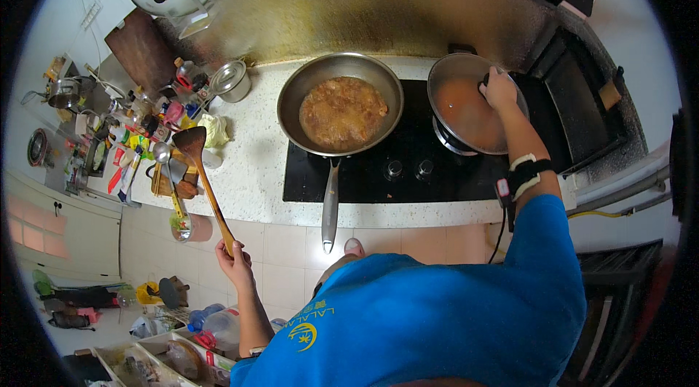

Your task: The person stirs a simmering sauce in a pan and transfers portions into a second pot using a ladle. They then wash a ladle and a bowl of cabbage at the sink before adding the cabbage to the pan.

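My left hand [236,264] grips the handle end of a wooden spatula [210,193], its dark blade raised over the counter's left part. On the right side of the stove, my right hand [499,89] is closed around the knob of a glass lid [469,67]. The lid covers a pot [458,146], and reddish-orange contents show through the glass. Between my hands sits a steel frying pan [289,108] with a bubbling brown stew [344,114] in it. Its grey handle [330,207] points toward me, past the counter edge.
A black glass cooktop [360,182] with two knobs lies under the pans. Left on the speckled counter [262,168] stand a lidded steel pot [232,81], a cabbage [214,131], a ladle [169,166] and several bottles. A cutting board [139,51] leans behind. Storage bins [158,354] are at lower left.
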`<move>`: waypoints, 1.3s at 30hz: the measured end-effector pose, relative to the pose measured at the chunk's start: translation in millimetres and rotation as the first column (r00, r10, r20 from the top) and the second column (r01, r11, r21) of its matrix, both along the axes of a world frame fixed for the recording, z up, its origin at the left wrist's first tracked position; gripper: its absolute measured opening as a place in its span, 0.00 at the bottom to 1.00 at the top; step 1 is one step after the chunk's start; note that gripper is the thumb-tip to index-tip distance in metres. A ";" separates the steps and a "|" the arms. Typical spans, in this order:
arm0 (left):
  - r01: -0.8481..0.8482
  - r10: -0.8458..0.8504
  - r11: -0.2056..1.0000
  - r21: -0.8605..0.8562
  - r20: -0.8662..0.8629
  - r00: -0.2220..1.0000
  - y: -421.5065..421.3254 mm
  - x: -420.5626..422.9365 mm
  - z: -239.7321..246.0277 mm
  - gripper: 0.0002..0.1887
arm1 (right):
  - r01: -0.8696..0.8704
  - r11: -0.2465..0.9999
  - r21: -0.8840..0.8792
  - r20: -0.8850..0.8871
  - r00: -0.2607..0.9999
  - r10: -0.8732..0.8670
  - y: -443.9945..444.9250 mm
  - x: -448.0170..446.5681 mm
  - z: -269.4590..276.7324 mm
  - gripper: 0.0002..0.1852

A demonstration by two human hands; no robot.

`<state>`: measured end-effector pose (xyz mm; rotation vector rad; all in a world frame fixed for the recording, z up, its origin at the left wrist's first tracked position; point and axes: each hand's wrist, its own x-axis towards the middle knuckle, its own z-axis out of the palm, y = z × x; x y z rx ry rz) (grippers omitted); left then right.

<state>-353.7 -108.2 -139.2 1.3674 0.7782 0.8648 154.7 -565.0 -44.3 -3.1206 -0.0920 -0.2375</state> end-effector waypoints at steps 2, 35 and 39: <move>-0.004 0.004 1.000 -0.007 0.027 1.000 5.1 7.8 -4.6 0.12 | 0.023 1.000 0.016 0.047 0.999 -0.023 9.7 -4.3 10.2 0.26; 0.082 -0.081 0.997 0.000 0.101 0.992 53.6 70.5 -9.9 0.12 | -0.444 0.879 0.176 -0.124 0.875 0.467 335.3 -83.6 8.6 0.28; 0.230 -0.236 0.969 0.091 0.060 0.970 42.6 92.4 7.3 0.12 | -0.597 0.787 0.158 0.065 0.801 0.595 293.9 -110.6 17.7 0.34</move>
